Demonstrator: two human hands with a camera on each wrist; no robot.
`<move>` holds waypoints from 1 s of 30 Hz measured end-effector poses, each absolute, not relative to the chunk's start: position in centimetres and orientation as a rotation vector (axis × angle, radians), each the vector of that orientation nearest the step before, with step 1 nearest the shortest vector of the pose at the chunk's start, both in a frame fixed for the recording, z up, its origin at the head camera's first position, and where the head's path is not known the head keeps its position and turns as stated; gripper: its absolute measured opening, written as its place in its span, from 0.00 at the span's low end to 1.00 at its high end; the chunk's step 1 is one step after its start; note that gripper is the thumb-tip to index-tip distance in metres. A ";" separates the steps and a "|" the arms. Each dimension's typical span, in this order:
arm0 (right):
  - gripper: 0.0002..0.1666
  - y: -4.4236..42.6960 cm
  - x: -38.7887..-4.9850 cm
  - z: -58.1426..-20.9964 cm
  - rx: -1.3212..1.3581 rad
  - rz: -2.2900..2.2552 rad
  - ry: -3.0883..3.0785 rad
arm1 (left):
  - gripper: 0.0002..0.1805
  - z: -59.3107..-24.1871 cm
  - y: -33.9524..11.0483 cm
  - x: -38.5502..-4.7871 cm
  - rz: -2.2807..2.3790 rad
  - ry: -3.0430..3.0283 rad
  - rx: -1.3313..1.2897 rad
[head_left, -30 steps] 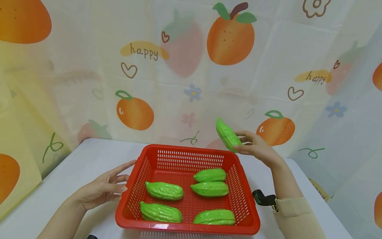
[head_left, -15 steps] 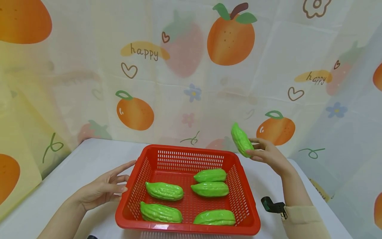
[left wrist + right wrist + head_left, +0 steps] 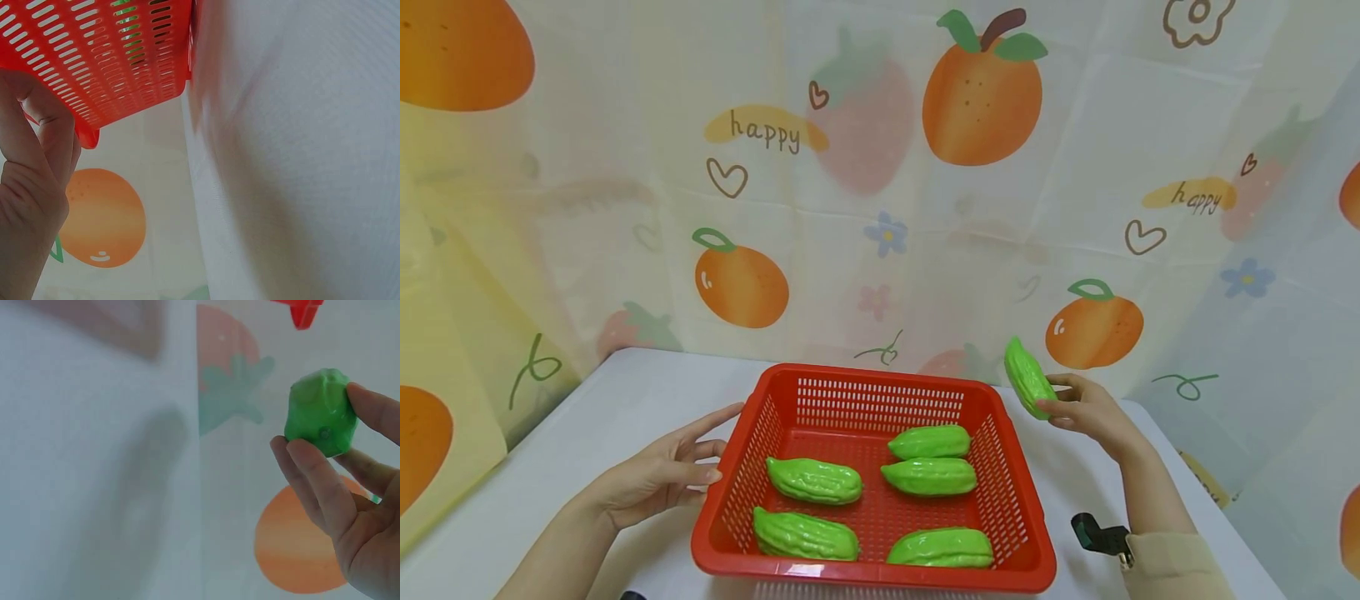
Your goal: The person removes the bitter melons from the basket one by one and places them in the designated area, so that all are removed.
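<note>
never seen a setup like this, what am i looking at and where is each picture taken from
No robot here: a person is working with bare hands. The widest picture comes from a camera worn on the head, looking forward and down; the two others come from cameras worn on the wrists, each looking at that hand's work. On a white table stands a red basket with five green bitter melons, or things shaped like them, lying in it. The left hand touches the basket's left side. The right hand holds a sixth melon raised near the basket's far right corner. Behind hangs a fruit-print sheet.
</note>
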State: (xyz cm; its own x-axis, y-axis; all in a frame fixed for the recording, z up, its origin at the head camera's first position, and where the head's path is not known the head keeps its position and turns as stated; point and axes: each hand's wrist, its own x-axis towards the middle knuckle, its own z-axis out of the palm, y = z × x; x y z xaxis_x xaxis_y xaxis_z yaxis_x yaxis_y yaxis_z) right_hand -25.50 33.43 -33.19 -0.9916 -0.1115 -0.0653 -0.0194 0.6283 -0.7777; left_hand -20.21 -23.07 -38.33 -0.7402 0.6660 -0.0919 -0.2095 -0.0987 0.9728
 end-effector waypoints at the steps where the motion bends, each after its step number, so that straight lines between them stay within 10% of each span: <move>1: 0.43 33.6 -25.5 -33.5 -0.095 -1.297 2.738 | 0.41 -38.3 -23.1 -20.2 1.894 1.584 0.503; 30: 0.43 36.2 -24.9 -37.2 0.243 -1.182 2.666 | 0.41 -38.2 -23.0 -20.1 1.895 1.587 0.481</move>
